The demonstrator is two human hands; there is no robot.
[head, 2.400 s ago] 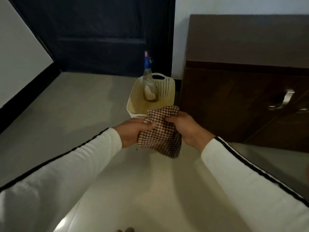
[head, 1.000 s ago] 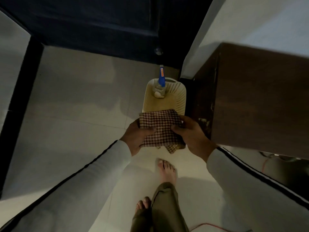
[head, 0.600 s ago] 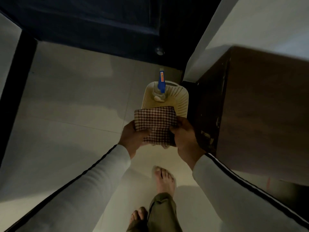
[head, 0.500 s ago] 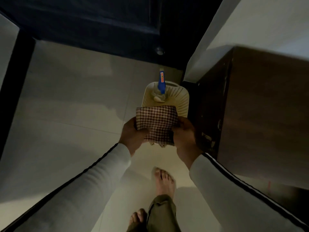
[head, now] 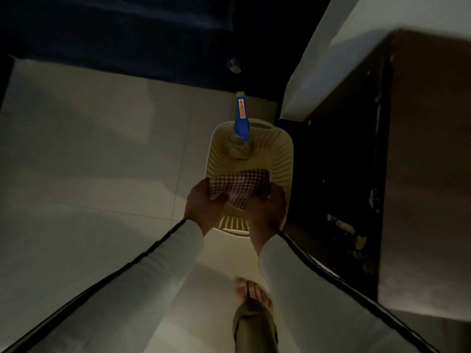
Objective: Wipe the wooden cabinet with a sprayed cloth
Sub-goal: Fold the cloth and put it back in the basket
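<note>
A brown-and-white checked cloth is held folded between both hands, low inside a cream plastic basket on the floor. My left hand grips its left edge, and my right hand grips its right edge. A clear spray bottle with a blue trigger head stands in the far end of the basket. The dark wooden cabinet rises on the right, its worn side panel right beside the basket.
A dark door closes off the far side of the pale tiled floor. A white wall runs behind the cabinet. My bare foot stands just near of the basket.
I have stood up and now look straight down. Both hands have lowered the cloth from above the basket rim down into the basket.
</note>
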